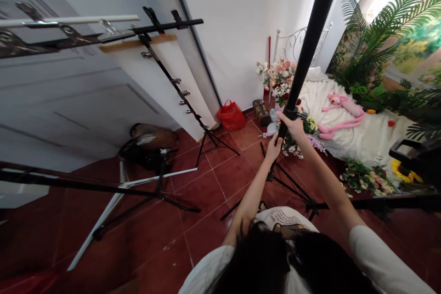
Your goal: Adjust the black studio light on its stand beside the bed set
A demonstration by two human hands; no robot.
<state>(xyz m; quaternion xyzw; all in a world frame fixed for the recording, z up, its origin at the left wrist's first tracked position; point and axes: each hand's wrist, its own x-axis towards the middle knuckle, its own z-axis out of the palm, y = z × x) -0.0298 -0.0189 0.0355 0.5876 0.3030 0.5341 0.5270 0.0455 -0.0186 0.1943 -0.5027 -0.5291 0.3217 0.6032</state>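
A black light stand [305, 59] rises in front of me, a dark rounded piece at its top cut off by the upper edge. My right hand [291, 123] is closed round the pole at its collar and knob. Just below, my left hand [274, 148] grips the same pole, its fingers wrapped about it. The stand's tripod legs [289, 183] spread over the red tiled floor near my feet.
Left stands a backdrop frame [165, 71] with clips and a white sheet. A red bag [231, 115] sits by the wall. Right is a bed [370, 140] with a pink plush toy [347, 105], flowers and palm leaves. White stand legs [99, 225] cross the left floor.
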